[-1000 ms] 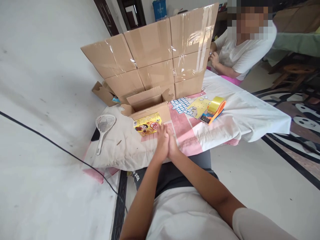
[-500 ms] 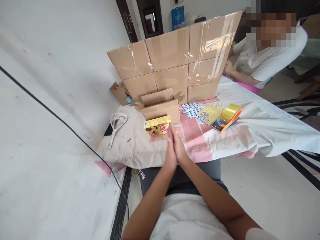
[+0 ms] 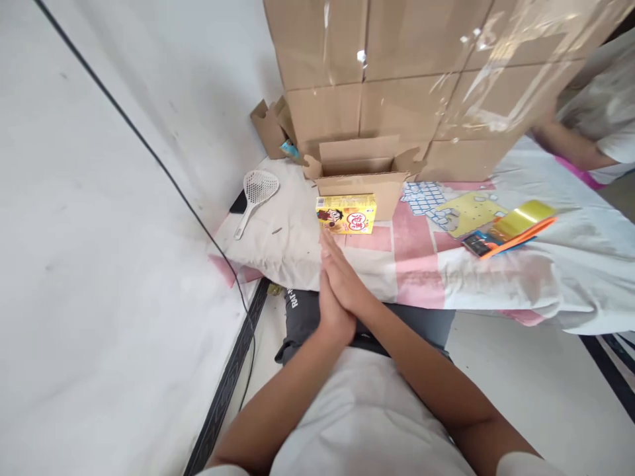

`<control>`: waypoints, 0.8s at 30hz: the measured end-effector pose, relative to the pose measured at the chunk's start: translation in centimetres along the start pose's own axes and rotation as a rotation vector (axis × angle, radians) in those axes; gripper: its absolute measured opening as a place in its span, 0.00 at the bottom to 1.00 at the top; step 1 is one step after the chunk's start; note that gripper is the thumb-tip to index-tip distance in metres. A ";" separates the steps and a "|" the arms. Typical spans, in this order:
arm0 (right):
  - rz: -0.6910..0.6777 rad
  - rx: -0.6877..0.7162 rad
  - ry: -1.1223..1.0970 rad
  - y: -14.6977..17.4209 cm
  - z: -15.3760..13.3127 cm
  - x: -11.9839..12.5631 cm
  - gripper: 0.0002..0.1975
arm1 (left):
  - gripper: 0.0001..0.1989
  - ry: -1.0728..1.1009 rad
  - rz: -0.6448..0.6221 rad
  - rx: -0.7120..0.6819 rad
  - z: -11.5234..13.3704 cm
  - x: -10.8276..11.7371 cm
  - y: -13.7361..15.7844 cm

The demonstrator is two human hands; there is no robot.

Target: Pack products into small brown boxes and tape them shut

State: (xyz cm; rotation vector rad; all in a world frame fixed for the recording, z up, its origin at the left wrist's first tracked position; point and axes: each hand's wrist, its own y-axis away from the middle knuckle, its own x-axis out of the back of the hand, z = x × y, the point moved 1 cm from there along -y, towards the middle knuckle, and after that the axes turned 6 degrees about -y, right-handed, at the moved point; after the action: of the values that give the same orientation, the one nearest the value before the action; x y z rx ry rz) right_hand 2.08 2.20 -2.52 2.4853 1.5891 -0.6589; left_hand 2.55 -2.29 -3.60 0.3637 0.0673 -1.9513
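Note:
My left hand and my right hand are pressed palm to palm at the table's near edge, fingers straight and pointing forward. Neither holds an object. Just beyond the fingertips a yellow snack box with red print and a cartoon figure stands on the cloth. Behind it is a small cardboard box with its top flaps raised.
A tall cardboard partition, covered in clear tape, stands behind the box. On the left lie a white slotted strainer and another carton. To the right sits a tape dispenser with yellow tape. Another person's arm shows at far right.
The view has tipped down and moved closer to the table. My hands stay together, now a little left of the snack box's middle, with the right hand slid further over the left.

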 end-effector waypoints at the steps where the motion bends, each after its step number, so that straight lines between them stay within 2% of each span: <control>1: -0.011 -0.043 0.014 -0.8 0.4 0.1 0.24 | 0.33 0.034 0.001 0.050 -0.1 0.1 1.6; 3: -0.005 -0.105 0.078 -2.1 1.5 0.4 0.25 | 0.33 0.116 -0.017 0.147 -0.2 0.7 4.2; 5: 0.061 -0.086 0.143 -3.0 2.5 0.4 0.25 | 0.29 0.183 -0.033 0.211 -0.3 1.8 5.9; 7: 0.136 0.022 0.179 -3.3 3.2 0.2 0.22 | 0.25 0.179 0.007 0.239 -0.3 3.1 6.5; 9: 0.168 0.172 0.195 -3.2 3.2 -0.4 0.19 | 0.26 0.145 0.072 0.247 -0.4 4.3 6.3; 13: 0.143 0.446 0.252 -1.8 2.3 -1.4 0.16 | 0.23 0.090 0.163 0.251 -0.2 5.9 5.0; 16: 0.149 0.595 0.373 -0.6 1.5 -1.3 0.17 | 0.22 0.011 0.232 0.318 -0.3 8.0 4.4; 18: 0.160 0.667 0.440 0.1 1.2 -0.6 0.17 | 0.22 -0.017 0.345 0.343 -0.8 10.9 4.0; 20: 0.170 0.719 0.467 0.5 1.2 0.7 0.16 | 0.19 -0.039 0.500 0.332 -1.8 14.9 3.1; 22: 0.208 0.728 0.482 0.9 1.4 2.3 0.15 | 0.13 -0.066 0.648 0.306 -3.0 19.3 1.5; 24: 0.259 0.694 0.496 1.4 1.8 4.0 0.14 | 0.08 -0.095 0.741 0.281 -4.2 23.3 -0.9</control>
State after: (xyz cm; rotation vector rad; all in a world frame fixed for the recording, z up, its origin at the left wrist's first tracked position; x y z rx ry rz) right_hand 4.19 4.32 -5.97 3.5187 1.2493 -0.6725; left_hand -5.66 -21.74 -14.33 0.4066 -0.3604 -1.2367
